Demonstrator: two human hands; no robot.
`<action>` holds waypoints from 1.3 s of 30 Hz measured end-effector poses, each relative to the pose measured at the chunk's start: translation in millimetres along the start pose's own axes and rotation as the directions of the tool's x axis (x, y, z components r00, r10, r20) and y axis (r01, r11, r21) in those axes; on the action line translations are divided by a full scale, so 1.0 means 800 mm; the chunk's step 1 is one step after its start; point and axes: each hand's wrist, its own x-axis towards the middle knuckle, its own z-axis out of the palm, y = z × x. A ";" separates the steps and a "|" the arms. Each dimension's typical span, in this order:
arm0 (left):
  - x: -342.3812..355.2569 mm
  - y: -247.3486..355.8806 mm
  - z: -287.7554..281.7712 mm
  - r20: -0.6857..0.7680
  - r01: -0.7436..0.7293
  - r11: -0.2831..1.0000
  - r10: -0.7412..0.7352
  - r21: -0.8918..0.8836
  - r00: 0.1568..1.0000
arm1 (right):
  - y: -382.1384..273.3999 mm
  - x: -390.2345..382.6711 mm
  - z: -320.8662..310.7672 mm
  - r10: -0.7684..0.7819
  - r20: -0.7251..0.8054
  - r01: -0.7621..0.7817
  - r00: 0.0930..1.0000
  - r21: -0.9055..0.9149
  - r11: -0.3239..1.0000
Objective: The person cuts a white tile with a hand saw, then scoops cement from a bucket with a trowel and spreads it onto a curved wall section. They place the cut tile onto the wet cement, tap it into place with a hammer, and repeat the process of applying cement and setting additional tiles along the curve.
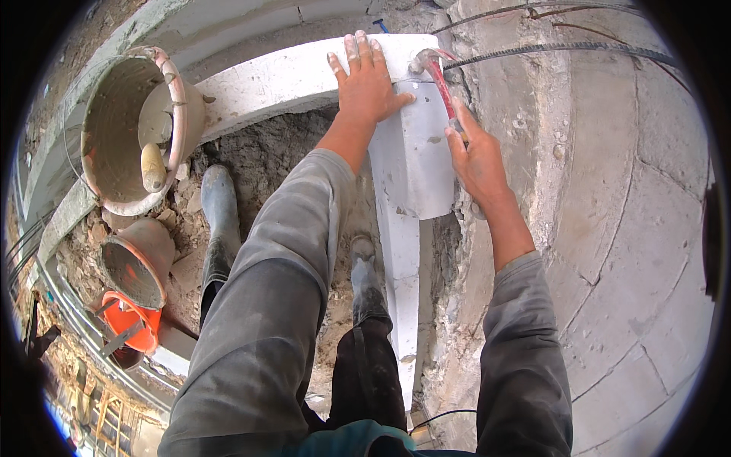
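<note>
The left hand (368, 80) lay flat on top of a white block (411, 152), with its fingers spread wide and not gripping anything. The right hand (478, 156) was just beside it, on the other side of the block. Its fingers were wrapped around a hammer with a red handle (439, 82). The metal head of the hammer sat at the top corner of the block, close to the left hand's thumb. The block stood at the end of a white wall (274, 80) that ran off past the left hand. To the right of the right hand was a rough grey wall (609, 190). Far out past the left arm stood a big dirty bucket (126, 129) with a tool inside. Below both hands were two dusty rubber boots (219, 209) on crumbly ground.
</note>
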 end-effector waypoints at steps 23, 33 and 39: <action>-0.527 -0.252 -0.421 0.334 0.098 -0.321 -0.927 -0.942 0.172 | -0.369 0.006 0.054 -0.389 0.327 0.364 0.861 0.136 0.921; -0.774 -0.350 -0.234 0.140 0.904 -0.166 -0.983 -0.395 -0.119 | -0.449 0.136 0.189 -0.222 0.686 0.621 0.693 -0.411 0.668; -0.610 -0.338 -0.271 0.010 0.625 0.154 -0.968 -0.766 0.250 | -0.455 0.165 0.176 -0.287 0.713 0.735 0.640 -0.461 0.497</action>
